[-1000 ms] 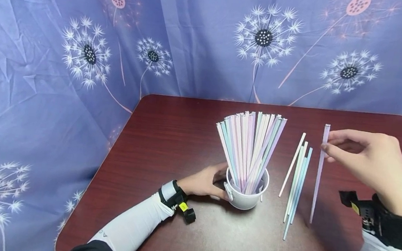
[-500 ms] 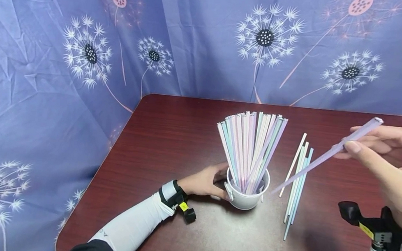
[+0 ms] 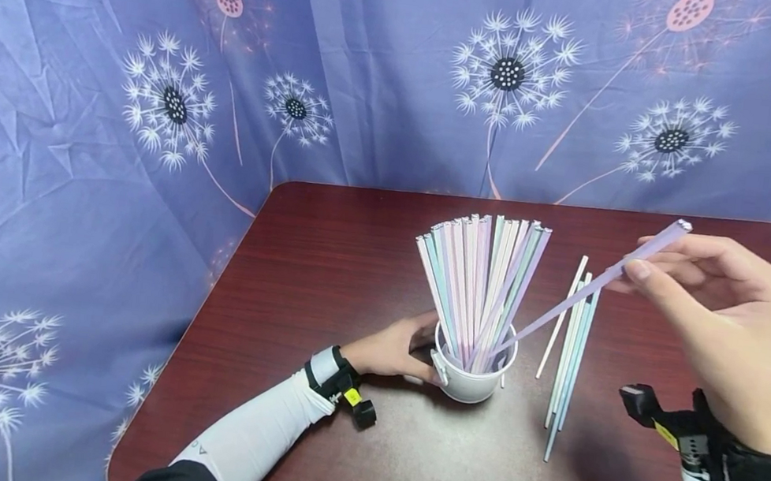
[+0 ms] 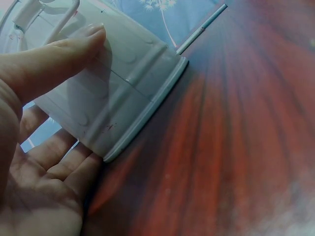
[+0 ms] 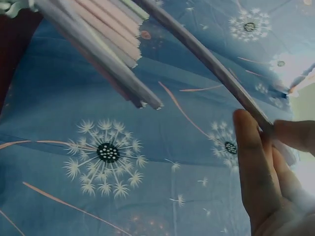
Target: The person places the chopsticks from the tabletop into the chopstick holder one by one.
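Observation:
A small white bucket (image 3: 470, 387) stands upright on the table, filled with a fanned bunch of pastel straws (image 3: 471, 290). My left hand (image 3: 389, 349) grips the bucket from its left side. In the left wrist view its thumb lies along the bucket wall (image 4: 133, 73) and the fingers (image 4: 61, 147) go round behind. My right hand (image 3: 740, 321) pinches a lilac straw (image 3: 575, 298) near its upper end. That straw slants down left, its lower end at the bucket's rim; how far inside it reaches is hidden. In the right wrist view, thumb and fingertips squeeze the straw (image 5: 211, 61).
Several loose straws (image 3: 566, 364), white and pale blue, lie on the dark red wooden table (image 3: 325, 265) to the bucket's right, under the held straw. A blue cloth (image 3: 390, 74) printed with dandelions hangs behind and to the left of the table.
The right hand has swung the lilac straw from nearly upright to a slant. It first drew right and nearer, then moved left, bringing the lower end to the bucket. The left hand stays put.

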`<state>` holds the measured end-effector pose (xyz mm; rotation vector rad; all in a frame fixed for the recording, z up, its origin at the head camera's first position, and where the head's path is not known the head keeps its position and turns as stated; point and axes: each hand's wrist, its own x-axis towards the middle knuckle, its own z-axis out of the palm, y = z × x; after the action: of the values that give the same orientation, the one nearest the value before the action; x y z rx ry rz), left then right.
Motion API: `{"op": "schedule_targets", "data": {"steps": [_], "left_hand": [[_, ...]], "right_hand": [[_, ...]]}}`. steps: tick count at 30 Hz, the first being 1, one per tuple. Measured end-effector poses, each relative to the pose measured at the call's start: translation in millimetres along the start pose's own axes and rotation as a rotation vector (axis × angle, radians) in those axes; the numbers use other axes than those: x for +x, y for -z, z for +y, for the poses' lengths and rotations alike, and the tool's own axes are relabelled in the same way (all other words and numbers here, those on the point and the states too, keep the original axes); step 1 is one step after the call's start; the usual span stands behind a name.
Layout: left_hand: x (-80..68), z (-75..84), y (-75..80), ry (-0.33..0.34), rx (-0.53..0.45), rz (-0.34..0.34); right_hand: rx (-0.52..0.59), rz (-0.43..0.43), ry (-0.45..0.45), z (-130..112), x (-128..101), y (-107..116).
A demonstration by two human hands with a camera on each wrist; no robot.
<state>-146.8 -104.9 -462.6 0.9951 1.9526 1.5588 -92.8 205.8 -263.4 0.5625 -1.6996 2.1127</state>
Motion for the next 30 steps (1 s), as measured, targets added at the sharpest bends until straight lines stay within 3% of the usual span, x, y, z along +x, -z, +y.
{"op": "schedule_targets", "data": {"steps": [3,8,11,16,23,27,30], "left_hand": [[0.0,-1.3,0.0,-0.005,-0.002,-0.001],[-0.1,-1.4,-0.4,-0.012,-0.003,-0.005],[-0.3,-0.8,-0.4,-0.012,-0.010,-0.001],[0.3,-0.1,-1.0,-0.007,-0.018,0.007],[-1.9,10.2,-2.2,0.025,-0.019,0.008],[-3.4,22.7,-1.8,0.017,-0.044,-0.008],[-2.8,17.3,-1.3,0.007,-0.044,-0.020]], "right_hand": [[-0.075,-0.050,-0.030,6,0,-1],[-0.470,-0.117,-0.097,20,1,-5],[-0.627,-0.156,-0.102,32,3,-8],[-0.646,-0.209,-0.088,54,5,-15],[-0.691,-0.203,-0.052,66,7,-16],[-0.777,-0.225,-0.022,69,10,-10],[-0.872,-0.218,-0.019,71,13,-1]]}}
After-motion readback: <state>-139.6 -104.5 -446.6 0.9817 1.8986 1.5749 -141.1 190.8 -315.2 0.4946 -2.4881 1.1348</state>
